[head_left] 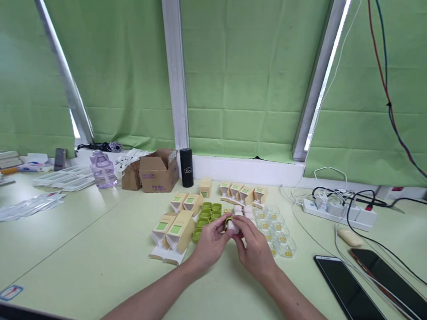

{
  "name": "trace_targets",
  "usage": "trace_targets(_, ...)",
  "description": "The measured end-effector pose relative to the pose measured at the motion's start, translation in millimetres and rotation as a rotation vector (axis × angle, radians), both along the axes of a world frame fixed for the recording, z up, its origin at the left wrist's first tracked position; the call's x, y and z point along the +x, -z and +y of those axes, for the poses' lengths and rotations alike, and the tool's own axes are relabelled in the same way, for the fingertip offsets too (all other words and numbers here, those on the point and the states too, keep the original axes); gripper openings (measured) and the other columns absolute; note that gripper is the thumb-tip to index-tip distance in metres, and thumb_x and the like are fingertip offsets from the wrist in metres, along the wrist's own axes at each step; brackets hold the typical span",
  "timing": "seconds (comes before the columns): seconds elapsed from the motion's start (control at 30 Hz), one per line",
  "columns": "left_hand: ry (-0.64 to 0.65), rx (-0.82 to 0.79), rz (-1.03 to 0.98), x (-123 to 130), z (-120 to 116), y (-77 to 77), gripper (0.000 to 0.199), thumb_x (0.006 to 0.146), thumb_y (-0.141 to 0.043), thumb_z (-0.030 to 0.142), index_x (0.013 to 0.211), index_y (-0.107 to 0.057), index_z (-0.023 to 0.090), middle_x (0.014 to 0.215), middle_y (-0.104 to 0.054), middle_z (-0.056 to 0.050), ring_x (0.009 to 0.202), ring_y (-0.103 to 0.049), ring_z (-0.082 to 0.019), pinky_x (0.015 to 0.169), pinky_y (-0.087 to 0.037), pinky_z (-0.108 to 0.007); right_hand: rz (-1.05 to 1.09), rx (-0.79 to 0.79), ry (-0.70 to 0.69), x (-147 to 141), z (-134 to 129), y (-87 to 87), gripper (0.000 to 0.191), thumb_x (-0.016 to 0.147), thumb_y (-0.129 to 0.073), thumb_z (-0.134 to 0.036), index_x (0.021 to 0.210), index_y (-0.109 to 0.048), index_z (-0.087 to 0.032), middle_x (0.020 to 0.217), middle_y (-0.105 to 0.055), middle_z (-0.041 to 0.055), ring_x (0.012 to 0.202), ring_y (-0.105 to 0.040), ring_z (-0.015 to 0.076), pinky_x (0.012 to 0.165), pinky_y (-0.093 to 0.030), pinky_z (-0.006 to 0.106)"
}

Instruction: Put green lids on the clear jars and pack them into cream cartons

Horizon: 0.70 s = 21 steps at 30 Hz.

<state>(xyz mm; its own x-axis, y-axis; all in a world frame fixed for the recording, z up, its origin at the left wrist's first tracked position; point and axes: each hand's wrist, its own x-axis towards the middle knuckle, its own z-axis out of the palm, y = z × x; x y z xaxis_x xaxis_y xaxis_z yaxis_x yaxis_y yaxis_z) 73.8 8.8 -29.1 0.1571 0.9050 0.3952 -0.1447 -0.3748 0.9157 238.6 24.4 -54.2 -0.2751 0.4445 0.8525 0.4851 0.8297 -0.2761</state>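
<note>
Both hands grasping.
Left hand [211,238] holds a green piece [227,220], right hand [257,244] a white block [233,227], together, presumably for steadiness; green cups [202,222] stand toward the table's [74,267] far edge, likely for reach.

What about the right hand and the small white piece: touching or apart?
Touching: the head view shows the right hand gripping the small white piece, no gap between them.
</note>
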Motion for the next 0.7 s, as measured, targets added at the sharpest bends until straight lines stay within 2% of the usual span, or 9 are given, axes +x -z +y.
trace_targets(0.5,-0.016,0.001,0.048,-0.5,1.1,1.4,0.062,0.091,-0.078,0.048,0.142,-0.066,0.014,0.144,-0.068,-0.018,0.137,-0.063,-0.035,0.115,-0.055,-0.048,0.0,0.032,0.017,-1.7,1.1,0.2,0.042,0.1,-0.05,-0.006,0.138,-0.059,-0.022,0.131,-0.071,0.0148,0.123,-0.07,0.027,0.096,-0.066,0.043)
trace_targets(0.7,-0.026,-0.009,0.034,-0.3,1.2,2.4,0.064,0.089,-0.08,0.05,0.141,-0.067,0.014,0.143,-0.069,-0.018,0.134,-0.066,-0.035,0.115,-0.055,-0.049,-0.013,0.044,0.026,-1.7,2.2,0.7,0.039,0.101,-0.05,-0.008,0.137,-0.059,-0.021,0.13,-0.071,0.0158,0.121,-0.071,0.0276,0.09,-0.068,0.042)
